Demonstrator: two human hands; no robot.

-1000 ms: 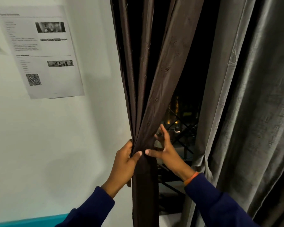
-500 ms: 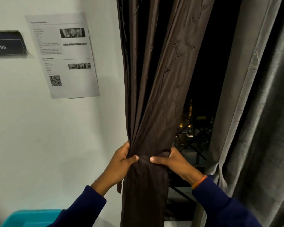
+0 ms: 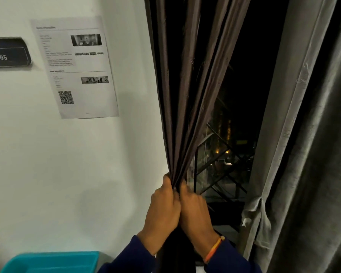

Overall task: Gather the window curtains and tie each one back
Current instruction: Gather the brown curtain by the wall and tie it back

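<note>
Both my left hand [image 3: 163,209] and right hand [image 3: 195,211] squeeze the brown curtain [image 3: 187,95] into a bunch; untied yet, grey curtain [image 3: 303,134] untouched.

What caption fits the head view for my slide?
Both hands, left and right, grip the gathered brown curtain.

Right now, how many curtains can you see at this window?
2: a brown curtain bunched in both hands at the left, a grey curtain hanging right. More may be hidden.
</note>
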